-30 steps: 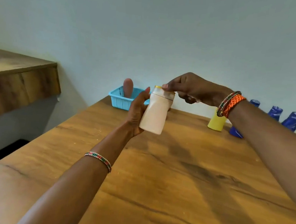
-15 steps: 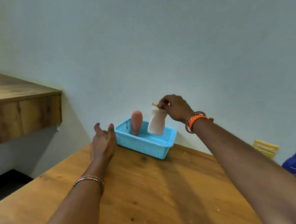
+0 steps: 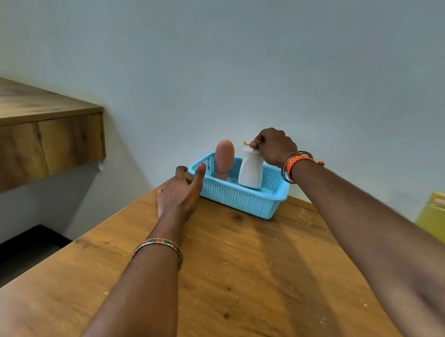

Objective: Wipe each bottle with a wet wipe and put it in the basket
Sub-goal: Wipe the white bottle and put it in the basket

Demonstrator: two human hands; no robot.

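While your right hand [image 3: 273, 146] grips the white bottle [image 3: 251, 171] by its cap, it stands upright in the basket [image 3: 240, 197] beside 1 pink bottle [image 3: 224, 159]; your left hand [image 3: 179, 194], fingers relaxed, rests on the desk [image 3: 246, 279] touching the basket's corner.

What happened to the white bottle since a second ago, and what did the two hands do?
The right hand carried the white bottle away from the person and lowered it into the blue basket; it now stands beside the pink bottle, top still gripped. The left hand let go of the bottle and moved to the basket's left corner, thumb touching the rim. The pink bottle stayed in the basket, and the basket stayed put.
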